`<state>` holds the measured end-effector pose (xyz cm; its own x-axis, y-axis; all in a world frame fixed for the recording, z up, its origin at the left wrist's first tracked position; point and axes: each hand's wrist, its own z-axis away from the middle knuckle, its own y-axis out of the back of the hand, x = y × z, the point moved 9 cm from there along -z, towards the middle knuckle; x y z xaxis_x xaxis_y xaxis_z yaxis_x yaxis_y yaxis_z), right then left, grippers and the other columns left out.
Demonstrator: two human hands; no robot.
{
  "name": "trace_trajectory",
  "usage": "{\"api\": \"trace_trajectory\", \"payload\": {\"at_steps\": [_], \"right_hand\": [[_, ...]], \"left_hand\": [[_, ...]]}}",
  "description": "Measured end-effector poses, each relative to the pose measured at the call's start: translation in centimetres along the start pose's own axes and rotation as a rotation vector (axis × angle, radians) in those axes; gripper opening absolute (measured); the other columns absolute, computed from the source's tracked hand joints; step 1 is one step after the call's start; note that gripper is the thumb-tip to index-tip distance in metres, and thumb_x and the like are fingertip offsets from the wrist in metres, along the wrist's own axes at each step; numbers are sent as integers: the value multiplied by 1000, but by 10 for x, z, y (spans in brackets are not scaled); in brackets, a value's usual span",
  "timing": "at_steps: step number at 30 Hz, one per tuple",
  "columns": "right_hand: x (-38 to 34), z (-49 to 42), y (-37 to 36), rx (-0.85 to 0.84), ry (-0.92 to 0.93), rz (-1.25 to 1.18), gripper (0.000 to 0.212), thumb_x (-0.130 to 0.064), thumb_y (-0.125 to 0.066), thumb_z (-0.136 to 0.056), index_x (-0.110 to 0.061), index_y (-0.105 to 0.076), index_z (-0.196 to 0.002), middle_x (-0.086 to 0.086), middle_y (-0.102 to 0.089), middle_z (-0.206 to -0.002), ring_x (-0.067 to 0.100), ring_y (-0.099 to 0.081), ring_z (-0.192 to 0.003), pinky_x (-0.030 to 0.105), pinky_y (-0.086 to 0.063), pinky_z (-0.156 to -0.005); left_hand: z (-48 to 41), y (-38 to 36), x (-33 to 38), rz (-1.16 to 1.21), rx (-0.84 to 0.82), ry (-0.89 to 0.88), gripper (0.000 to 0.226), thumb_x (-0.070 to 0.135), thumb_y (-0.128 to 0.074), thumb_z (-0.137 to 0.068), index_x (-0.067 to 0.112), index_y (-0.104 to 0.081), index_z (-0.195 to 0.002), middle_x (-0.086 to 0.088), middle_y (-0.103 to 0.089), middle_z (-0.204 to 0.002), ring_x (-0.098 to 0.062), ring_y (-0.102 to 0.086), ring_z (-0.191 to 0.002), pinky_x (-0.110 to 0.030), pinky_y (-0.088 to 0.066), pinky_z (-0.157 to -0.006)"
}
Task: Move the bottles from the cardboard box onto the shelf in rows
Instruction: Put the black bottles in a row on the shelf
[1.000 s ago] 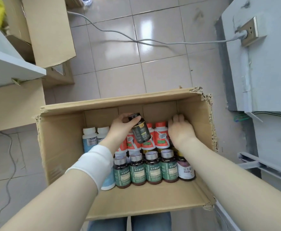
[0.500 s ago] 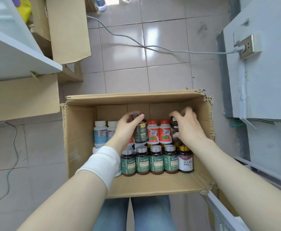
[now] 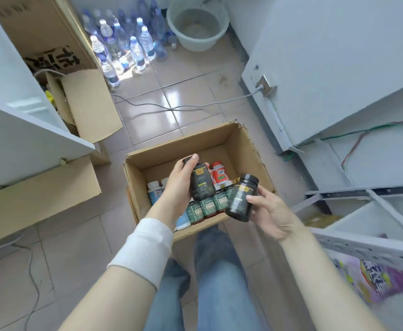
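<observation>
Left hand (image 3: 179,185): fingers curled round the first dark bottle (image 3: 201,181), which lay against the palm, thumb by its cap.
Right hand (image 3: 271,216): gripped the second dark bottle (image 3: 239,199), thumb across its side.
Cardboard box (image 3: 250,149): below both held bottles.

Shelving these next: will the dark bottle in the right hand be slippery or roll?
The dark bottle looks rigid and glossy, so probably slippery; the right hand holds it one-handed, suggesting it's light. Being round, it would likely roll if laid sideways.
</observation>
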<state>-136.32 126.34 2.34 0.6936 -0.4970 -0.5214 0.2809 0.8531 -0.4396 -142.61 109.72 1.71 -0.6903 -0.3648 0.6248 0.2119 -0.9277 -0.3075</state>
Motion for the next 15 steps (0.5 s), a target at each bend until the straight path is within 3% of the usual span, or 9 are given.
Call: {"api": "trace_trajectory", "payload": {"at_steps": [2,4,8,9,11,13,15], "right_hand": [[17,42,-10,-13,77,-227,102,-18,-92,-33,-3,-51,-125,15,-66,-110,26,-67,-95,37,-58,-78],[30,86,-22,-23,155,-407,85,-15,-89,-37,-2,-58,-116,18,-68,-109,25,-70,-89,34,-58,-73],[41,175,-38,-12,268,-558,39,-17,-60,-78,-4,-59,-115,24,-59,-123,26,-67,-90,34,-57,-78],[41,195,-38,-13,299,-564,40,-20,-66,-77,-4,-62,-113,23,-60,-123,26,-67,-92,36,-55,-82],[36,234,-35,8,380,-531,65,-29,-89,-54,-5,-65,-108,19,-66,-111,25,-68,-90,39,-54,-84],[31,273,-24,65,471,-471,83,-30,-95,-35,-3,-61,-106,15,-71,-97,23,-70,-84,35,-58,-78],[26,318,-10,108,564,-438,87,-28,-96,-32,-3,-59,-106,12,-72,-96,22,-70,-82,32,-58,-73]], "left_hand": [[34,-12,8,-73,-103,-16,12,31,-53,-94,19,-51,-96,-11,-65,-102,-25,-63,-90,-46,-52,-87],[72,-27,14,-155,-203,-38,15,33,-52,-94,18,-52,-99,-9,-66,-101,-23,-64,-88,-43,-53,-83],[154,-69,19,-255,-379,-27,23,32,-51,-95,11,-51,-106,-6,-67,-94,-20,-66,-81,-38,-57,-73],[174,-83,17,-269,-430,-12,27,32,-51,-95,9,-50,-109,-7,-67,-94,-21,-66,-81,-39,-57,-73],[213,-113,12,-316,-528,-4,33,32,-52,-94,6,-50,-115,-8,-65,-94,-23,-65,-84,-43,-56,-76],[250,-143,5,-361,-605,-23,38,31,-52,-94,3,-50,-119,-9,-65,-93,-24,-64,-86,-49,-53,-88],[289,-174,-3,-400,-683,-49,35,29,-50,-95,2,-53,-117,-8,-65,-92,-22,-64,-84,-49,-51,-90]]}}
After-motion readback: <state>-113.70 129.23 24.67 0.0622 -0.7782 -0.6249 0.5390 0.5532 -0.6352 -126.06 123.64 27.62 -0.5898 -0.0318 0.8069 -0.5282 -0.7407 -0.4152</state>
